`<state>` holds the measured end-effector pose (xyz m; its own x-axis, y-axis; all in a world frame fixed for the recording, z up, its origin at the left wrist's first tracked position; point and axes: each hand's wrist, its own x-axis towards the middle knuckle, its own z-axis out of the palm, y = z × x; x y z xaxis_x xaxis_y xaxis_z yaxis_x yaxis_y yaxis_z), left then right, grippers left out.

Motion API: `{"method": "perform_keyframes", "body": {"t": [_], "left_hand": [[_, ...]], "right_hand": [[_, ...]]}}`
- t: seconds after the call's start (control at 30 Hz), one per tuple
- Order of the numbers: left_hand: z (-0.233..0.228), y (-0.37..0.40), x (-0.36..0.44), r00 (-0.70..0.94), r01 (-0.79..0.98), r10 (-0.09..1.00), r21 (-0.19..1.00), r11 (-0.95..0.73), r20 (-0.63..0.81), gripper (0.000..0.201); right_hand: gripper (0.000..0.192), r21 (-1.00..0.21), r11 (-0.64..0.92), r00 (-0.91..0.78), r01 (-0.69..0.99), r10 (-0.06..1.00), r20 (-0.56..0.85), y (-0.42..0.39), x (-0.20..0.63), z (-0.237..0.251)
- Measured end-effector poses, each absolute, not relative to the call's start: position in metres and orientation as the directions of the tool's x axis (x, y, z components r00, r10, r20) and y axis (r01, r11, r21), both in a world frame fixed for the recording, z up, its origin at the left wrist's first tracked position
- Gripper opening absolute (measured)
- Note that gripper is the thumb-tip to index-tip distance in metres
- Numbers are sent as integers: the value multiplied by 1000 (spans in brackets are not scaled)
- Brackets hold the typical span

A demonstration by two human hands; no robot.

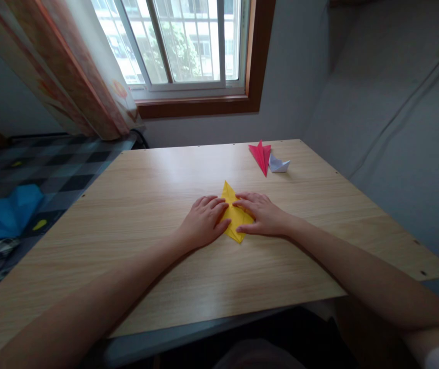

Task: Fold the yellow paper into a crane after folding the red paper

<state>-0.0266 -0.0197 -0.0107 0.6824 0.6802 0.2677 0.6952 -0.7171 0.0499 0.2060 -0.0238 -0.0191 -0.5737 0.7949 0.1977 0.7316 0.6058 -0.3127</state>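
Observation:
A folded yellow paper, diamond-shaped, lies flat on the wooden table near its middle. My left hand rests palm down on the paper's left edge, its fingers spread and pressing. From the other side, my right hand lies flat on the paper's right edge, fingertips meeting the left hand's near the middle crease. Both hands press the paper against the table; neither lifts it.
A folded red paper and a small white folded paper lie side by side at the table's far right. A bed with a checked cover and a blue cloth stands to the left. A window and a curtain are behind.

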Motion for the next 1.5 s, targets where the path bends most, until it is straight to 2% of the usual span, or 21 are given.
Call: {"method": "perform_keyframes", "body": {"t": [0.4,0.57,0.63,0.77,0.87,1.0,1.17,1.5], "left_hand": [[-7,-24,-29,686,697,698,87,-711,208,52],[-9,-23,-29,690,690,694,103,-716,206,58],[-9,-24,-29,687,690,695,111,-715,210,60],[-9,-24,-29,683,688,696,127,-715,219,56],[-9,-24,-29,684,691,700,127,-712,203,57],[-8,-24,-29,681,705,715,122,-699,157,61],[-6,-24,-29,684,711,722,128,-691,103,62],[0,-26,-29,743,633,652,159,-758,153,52]], "right_hand": [[100,-341,578,-594,741,802,67,-29,204,-17],[107,-351,583,-606,733,793,52,-31,203,-18],[100,-363,584,-601,726,796,77,-30,203,-18],[56,-418,567,-559,710,814,155,-26,202,-15],[42,-400,576,-549,713,813,191,-23,203,-14],[37,-338,593,-552,731,805,219,-23,205,-15],[36,-325,591,-545,738,807,228,-22,206,-16],[41,-307,562,-524,768,827,204,-19,208,-15]]}}
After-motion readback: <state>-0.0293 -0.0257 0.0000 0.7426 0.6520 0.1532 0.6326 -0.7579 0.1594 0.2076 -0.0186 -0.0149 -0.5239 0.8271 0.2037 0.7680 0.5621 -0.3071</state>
